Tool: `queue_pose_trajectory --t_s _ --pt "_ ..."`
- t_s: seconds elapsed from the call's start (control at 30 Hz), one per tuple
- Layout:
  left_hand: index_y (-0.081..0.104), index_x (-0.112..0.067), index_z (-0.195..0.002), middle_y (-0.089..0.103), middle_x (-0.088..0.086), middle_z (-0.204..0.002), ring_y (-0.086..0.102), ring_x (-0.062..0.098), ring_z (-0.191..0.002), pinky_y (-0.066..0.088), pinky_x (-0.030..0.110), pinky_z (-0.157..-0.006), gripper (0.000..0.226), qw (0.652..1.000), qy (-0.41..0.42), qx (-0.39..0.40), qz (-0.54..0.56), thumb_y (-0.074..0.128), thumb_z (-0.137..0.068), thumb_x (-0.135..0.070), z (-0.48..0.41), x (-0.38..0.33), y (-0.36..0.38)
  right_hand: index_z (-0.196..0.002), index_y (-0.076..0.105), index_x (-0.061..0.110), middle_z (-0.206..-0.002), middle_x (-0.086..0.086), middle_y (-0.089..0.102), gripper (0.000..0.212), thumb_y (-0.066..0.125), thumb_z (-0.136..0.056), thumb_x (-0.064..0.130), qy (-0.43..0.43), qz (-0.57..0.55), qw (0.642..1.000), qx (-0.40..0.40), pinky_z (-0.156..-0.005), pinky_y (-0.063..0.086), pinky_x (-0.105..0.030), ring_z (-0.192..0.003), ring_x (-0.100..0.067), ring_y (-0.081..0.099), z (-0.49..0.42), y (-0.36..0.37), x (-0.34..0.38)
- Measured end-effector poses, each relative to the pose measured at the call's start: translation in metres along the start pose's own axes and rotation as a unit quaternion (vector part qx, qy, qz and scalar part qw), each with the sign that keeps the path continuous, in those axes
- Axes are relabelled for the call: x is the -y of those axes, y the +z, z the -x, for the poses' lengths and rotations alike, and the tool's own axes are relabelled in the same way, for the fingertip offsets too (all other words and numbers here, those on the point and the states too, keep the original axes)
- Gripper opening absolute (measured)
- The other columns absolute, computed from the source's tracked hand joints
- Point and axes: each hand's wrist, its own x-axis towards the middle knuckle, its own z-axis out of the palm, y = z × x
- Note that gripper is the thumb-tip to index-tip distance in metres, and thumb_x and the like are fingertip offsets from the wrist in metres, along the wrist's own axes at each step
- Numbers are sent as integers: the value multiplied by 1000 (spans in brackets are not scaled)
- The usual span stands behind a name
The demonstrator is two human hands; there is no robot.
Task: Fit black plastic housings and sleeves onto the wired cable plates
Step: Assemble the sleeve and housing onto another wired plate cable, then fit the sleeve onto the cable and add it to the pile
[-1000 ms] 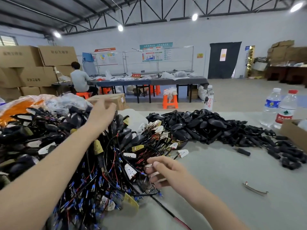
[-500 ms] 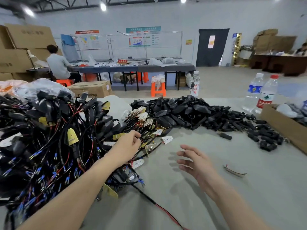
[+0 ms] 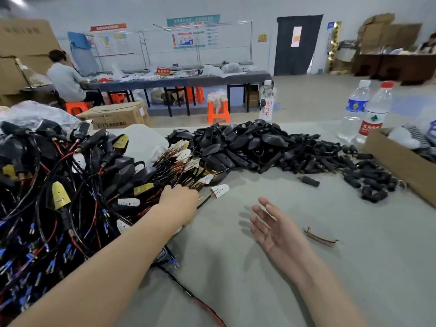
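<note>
The left hand (image 3: 179,201) has been brought down from the top of the wired plates (image 3: 70,185) to their near edge, likely for a fresh plate; its fingers are hidden, so no grip can be told. The right hand (image 3: 276,228) has been drawn off the wires, fingers spread and empty, with the housings (image 3: 247,147) lying beyond.

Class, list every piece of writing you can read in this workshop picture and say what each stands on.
"凉白开": in red, down the clear bottle.
"农夫山泉": on the red-labelled bottle.
"DTY", then blurred characters: on the cardboard box.
"不合格区": on the red sign on the far table.
Too blurred to read: wall posters, blue bottle label, stacked cartons.
</note>
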Motion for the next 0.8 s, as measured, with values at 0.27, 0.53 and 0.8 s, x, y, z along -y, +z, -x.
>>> queue_pose_trajectory --t_s 0.27,0.53,0.8 --pt "49 -14 -127 62 10 -123 59 30 -110 49 38 -84 28 997 22 68 12 41 -101 -22 10 23 -8 -112 68 14 -90 -5 74 20 51 -100 15 -19 22 1000 9 -59 58 -28 -70 -17 70 -1 -4 -1" --pt "45 -25 -144 48 -4 -143 46 15 -129 36 25 -107 74 971 90 -38 216 34 -84 16 28 66 -16 -112 66 12 -88 -6 72 21 47 -101 12 -27 16 999 14 -60 59 -28 -70 -18 69 6 -2 3" --pt "68 -26 -112 73 4 -107 66 14 -77 49 18 -63 28 883 -69 -229 404 57 -97 -5 17 92 -14 -112 65 10 -88 -7 72 23 45 -103 11 -40 24 999 8 -61 59 -27 -70 -17 69 12 -4 4"
